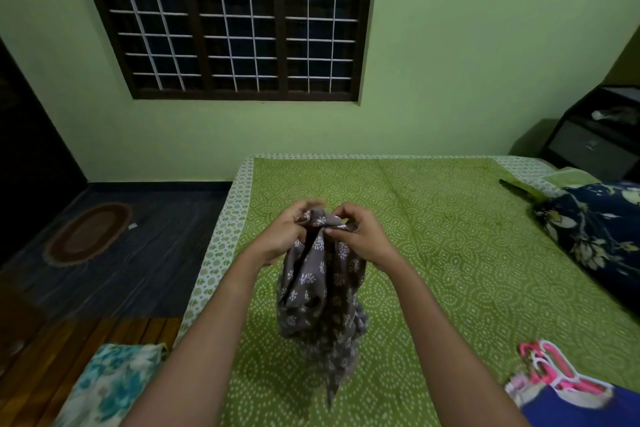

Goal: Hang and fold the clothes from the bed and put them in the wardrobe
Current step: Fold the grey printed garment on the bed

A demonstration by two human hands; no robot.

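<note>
- A grey-brown garment (322, 291) printed with small white flowers is held up over the bed (450, 253); it is gathered into long vertical folds, and its lower end trails onto the green dotted sheet towards the near edge
- Its top edge is pinched by the left hand (282, 236) and the right hand (362, 236), with fingers curled onto the cloth; the hands are set close together, and the rest of the cloth hangs below them, between the forearms
- Pink and white hangers (550, 371) are seen at the bed's near right corner, touching a blue cloth (588, 406), well apart from the garment
- A dark floral pillow (595, 229) is laid at the right edge; a teal-flowered cloth (110, 388) is seen just off the near left corner
- The left fingertips are blurred; the kind of garment cannot be told from the bunched folds; the blue cloth and the teal-flowered cloth are cut off by the frame
</note>
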